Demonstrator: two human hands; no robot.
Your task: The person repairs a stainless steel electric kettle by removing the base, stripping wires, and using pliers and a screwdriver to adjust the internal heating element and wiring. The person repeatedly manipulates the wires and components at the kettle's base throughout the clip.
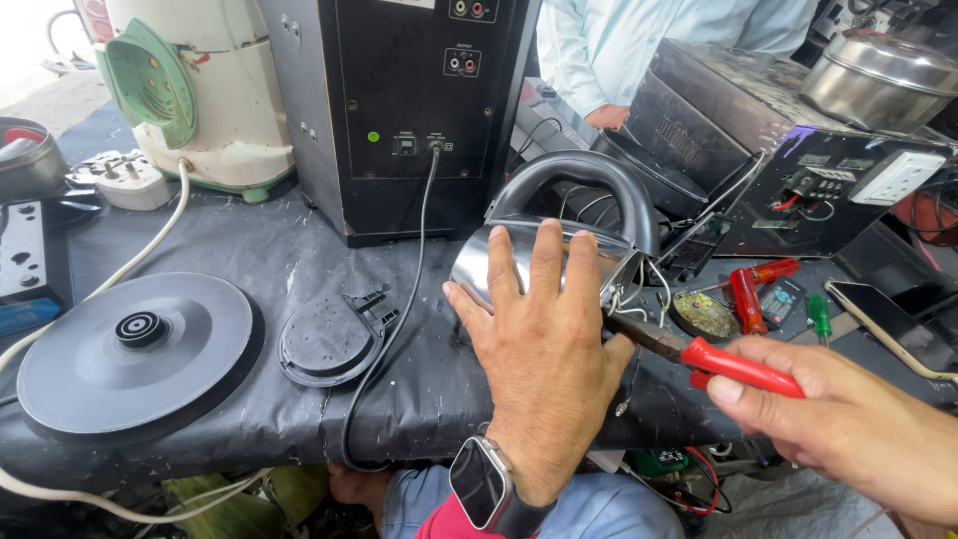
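Because the steel kettle [544, 262] lies tipped on its side near the front edge of the workbench [249, 260], it could roll or slide off if the left hand [544, 339] eases its pressure, and that hand is all that steadies it. Its fingers [544, 262] are spread flat across the shiny wall, the thumb low against the side nearest the front edge, with the black handle [589, 180] arching beyond the fingertips. The right hand [848, 424] is curled round the red grips of the pliers [699, 354], whose tip reaches in at the kettle's open base among loose white wires [639, 289]. A slip there might nick a wire or jab the steadying hand, which sits just beside the tip.
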